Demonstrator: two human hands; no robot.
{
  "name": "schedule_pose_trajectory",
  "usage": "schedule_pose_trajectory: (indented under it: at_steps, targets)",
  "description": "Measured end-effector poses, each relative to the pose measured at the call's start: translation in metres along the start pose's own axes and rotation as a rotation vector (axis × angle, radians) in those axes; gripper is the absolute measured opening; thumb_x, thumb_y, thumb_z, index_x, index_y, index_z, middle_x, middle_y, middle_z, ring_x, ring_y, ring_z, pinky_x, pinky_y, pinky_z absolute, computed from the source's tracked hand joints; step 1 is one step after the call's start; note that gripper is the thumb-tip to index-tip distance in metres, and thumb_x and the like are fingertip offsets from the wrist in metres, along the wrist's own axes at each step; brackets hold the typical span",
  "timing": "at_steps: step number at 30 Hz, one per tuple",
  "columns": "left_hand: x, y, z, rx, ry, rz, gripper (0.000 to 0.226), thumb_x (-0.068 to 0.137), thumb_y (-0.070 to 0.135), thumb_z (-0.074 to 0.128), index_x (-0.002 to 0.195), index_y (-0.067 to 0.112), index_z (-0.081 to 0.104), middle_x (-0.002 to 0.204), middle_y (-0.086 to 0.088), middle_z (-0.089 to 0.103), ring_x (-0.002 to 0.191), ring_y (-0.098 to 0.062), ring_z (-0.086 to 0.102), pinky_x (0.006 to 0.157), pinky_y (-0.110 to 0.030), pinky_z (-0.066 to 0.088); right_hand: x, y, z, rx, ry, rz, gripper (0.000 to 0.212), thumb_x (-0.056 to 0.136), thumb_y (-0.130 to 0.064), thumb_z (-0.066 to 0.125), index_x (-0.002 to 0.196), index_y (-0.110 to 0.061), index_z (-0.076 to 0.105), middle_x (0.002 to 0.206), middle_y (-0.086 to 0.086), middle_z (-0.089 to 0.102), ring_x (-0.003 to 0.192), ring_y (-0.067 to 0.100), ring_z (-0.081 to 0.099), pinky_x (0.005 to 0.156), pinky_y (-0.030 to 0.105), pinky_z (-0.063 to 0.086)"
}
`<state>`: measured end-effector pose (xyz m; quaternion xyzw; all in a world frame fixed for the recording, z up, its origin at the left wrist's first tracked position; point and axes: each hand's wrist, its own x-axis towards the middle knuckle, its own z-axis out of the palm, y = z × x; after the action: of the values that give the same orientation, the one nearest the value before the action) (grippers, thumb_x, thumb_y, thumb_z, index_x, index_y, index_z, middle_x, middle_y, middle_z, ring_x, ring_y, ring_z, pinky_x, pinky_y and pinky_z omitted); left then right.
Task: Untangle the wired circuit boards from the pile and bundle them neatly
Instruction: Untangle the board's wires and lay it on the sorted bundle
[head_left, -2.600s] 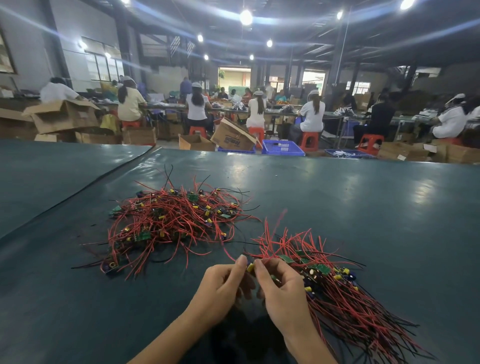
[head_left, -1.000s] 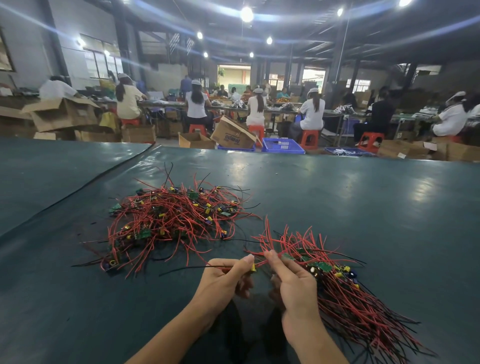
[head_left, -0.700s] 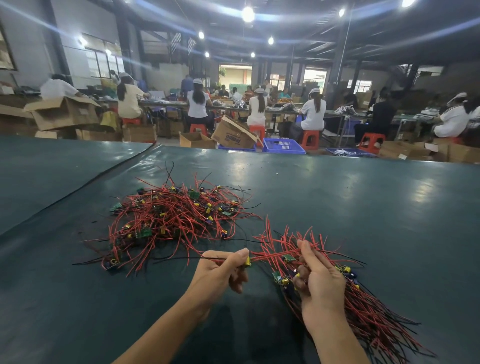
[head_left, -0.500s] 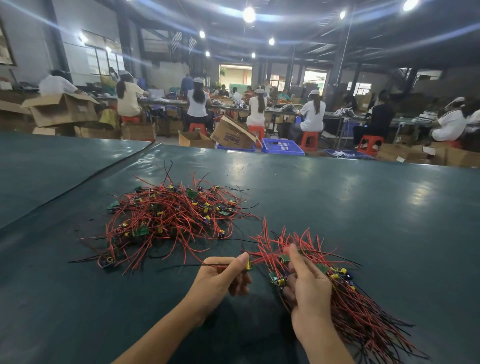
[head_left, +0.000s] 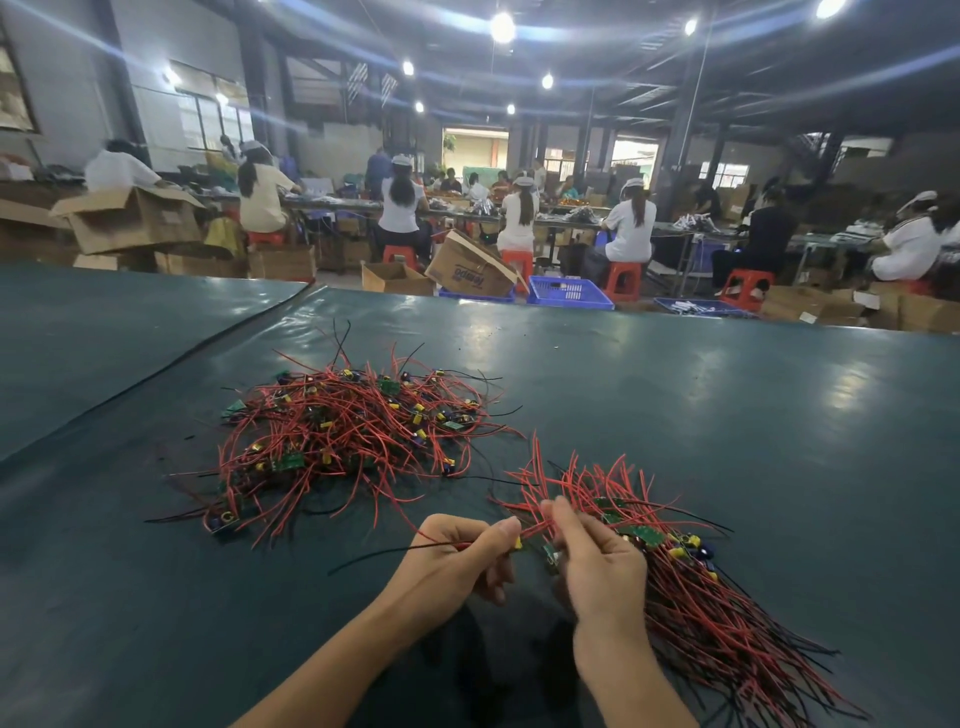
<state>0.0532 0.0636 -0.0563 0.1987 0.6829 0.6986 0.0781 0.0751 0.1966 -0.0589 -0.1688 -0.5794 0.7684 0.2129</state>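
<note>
Your left hand (head_left: 457, 558) pinches one wired circuit board (head_left: 518, 543) just left of the sorted bundle (head_left: 701, 613), its black lead (head_left: 374, 557) trailing leftward, away from the bundle. Your right hand (head_left: 597, 566), touching the bundle's left edge, pinches red wires there. The bundle's wires run down-right, so I judge the board needs turning to match; the tangled pile (head_left: 337, 436) lies up-left of the bundle.

My table (head_left: 727, 415) wears a dark teal mat, glossy under the lights; a seam (head_left: 208, 358) runs diagonally across its left side; a tangled pile (head_left: 353, 436) of red-wired circuit boards lies left of centre; near it, to the right, a straighter bundle (head_left: 717, 613) lies with wires fanning toward me.
</note>
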Motion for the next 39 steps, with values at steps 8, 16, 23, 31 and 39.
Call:
schedule_pose_trajectory:
  at_steps: [8,16,23,31,39]
  targets:
    - [0.006,0.005,-0.013,-0.107,0.179,-0.032,0.041,0.07,0.05,0.072,0.053,0.013,0.068,0.056,-0.01,0.064,0.046,-0.018,0.055,0.048,-0.023,0.044,0.014,-0.012,-0.019,0.188,0.076,-0.025,0.019,0.09,-0.019,0.067,0.075,-0.013,0.078,0.053,-0.004,0.051,0.036,0.003,0.03,0.034,0.016,0.027]
    - [0.008,0.001,-0.016,-0.03,0.189,0.001,0.031,0.074,0.045,0.067,0.078,0.015,0.076,0.085,-0.008,0.076,0.06,-0.015,0.063,0.051,-0.022,0.047,0.006,-0.018,-0.016,0.206,0.018,-0.135,0.023,0.084,-0.033,0.065,0.075,-0.017,0.079,0.056,-0.004,0.056,0.039,0.004,0.031,0.036,0.017,0.025]
    - [0.013,0.004,-0.026,-0.531,0.212,-0.192,0.04,0.072,0.056,0.063,0.074,0.016,0.061,0.072,-0.005,0.066,0.055,-0.014,0.058,0.049,-0.023,0.047,0.003,-0.015,-0.016,0.332,-0.087,-0.125,0.067,0.086,-0.063,0.038,0.086,-0.009,0.077,0.061,0.004,0.056,0.04,0.008,0.036,0.036,0.018,0.028]
    - [0.002,0.001,-0.013,-0.364,-0.362,-0.292,0.047,0.081,0.068,0.058,0.069,0.023,0.068,0.064,0.006,0.056,0.06,-0.008,0.054,0.065,-0.021,0.047,-0.015,-0.001,0.007,-0.064,-0.41,0.026,0.047,0.073,-0.051,0.066,0.07,-0.006,0.078,0.055,0.008,0.065,0.048,0.014,0.059,0.056,0.023,0.049]
    - [0.001,0.003,-0.012,-0.277,-0.377,-0.321,0.048,0.084,0.064,0.057,0.073,0.02,0.074,0.072,0.004,0.07,0.069,-0.008,0.066,0.071,-0.024,0.052,-0.018,-0.004,0.009,0.11,-0.407,0.24,0.023,0.069,-0.031,0.069,0.067,-0.009,0.076,0.063,0.014,0.063,0.048,0.021,0.059,0.053,0.029,0.051]
